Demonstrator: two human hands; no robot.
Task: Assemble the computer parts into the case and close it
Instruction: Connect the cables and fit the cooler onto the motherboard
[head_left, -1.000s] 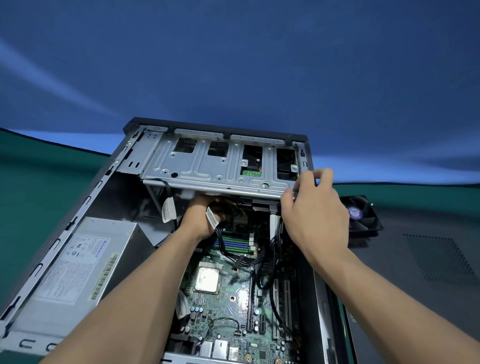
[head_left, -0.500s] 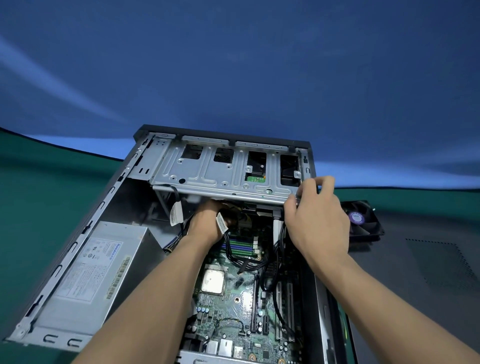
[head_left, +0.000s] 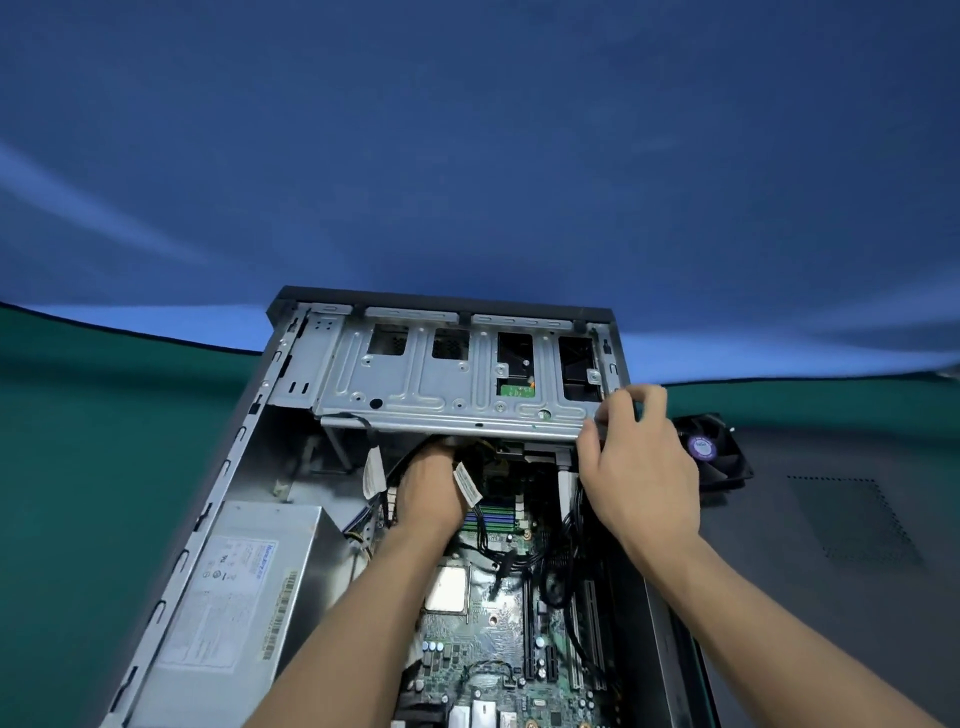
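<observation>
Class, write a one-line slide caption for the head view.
Left hand reaches under the drive cage among cables; right hand grips the cage's right corner.

Left hand (head_left: 428, 491) reaching forward, fingers hidden, right hand (head_left: 641, 467) pinching

Your power supply (head_left: 244, 587) carries a printed label (head_left: 228, 597), too blurred to read. The cable tags (head_left: 466, 488) and the fan (head_left: 711, 449) sticker are unreadable too.

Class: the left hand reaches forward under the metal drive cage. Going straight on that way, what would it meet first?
Probably the cables bunched under the drive cage; the left hand hides its fingertips there, so depth is uncertain.
</observation>
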